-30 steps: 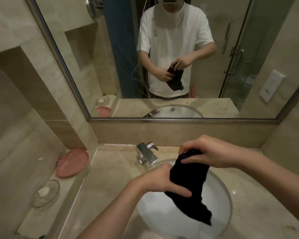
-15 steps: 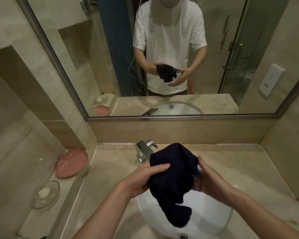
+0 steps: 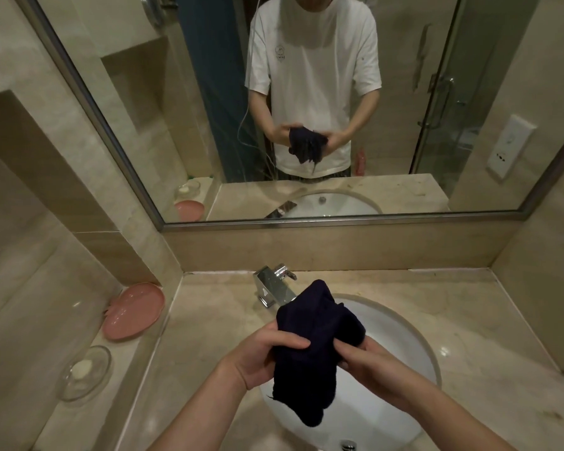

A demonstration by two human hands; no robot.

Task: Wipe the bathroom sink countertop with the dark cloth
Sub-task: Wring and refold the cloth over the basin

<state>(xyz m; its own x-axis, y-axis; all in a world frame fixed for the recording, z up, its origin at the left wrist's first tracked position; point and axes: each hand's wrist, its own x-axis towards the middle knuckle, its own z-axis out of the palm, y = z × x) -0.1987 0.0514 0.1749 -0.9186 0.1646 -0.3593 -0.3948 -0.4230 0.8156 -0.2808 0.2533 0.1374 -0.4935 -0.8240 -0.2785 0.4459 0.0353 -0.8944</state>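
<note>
While you hold the dark cloth (image 3: 316, 346) bunched above the white sink basin (image 3: 404, 333), both hands are closed on it: your left hand (image 3: 261, 356) curls its fingers over the cloth's left side, and your right hand (image 3: 368, 362) pinches the right fold. No part of it touches the countertop (image 3: 215, 327) yet. It looks soft, limp and light, with a loose tail drooping near you, so it will likely sag and trail unless you gather it into a pad; take hold across the thick middle bundle, not the hanging end. Whether it is wet is not clear. On the ledge at the left, a clear glass dish (image 3: 85, 372) holds a pale lump, probably soap, and farther back a pink plate (image 3: 134, 310) leans by the wall with nothing visible on it. The chrome faucet (image 3: 274, 286) stands just beyond the cloth.
</note>
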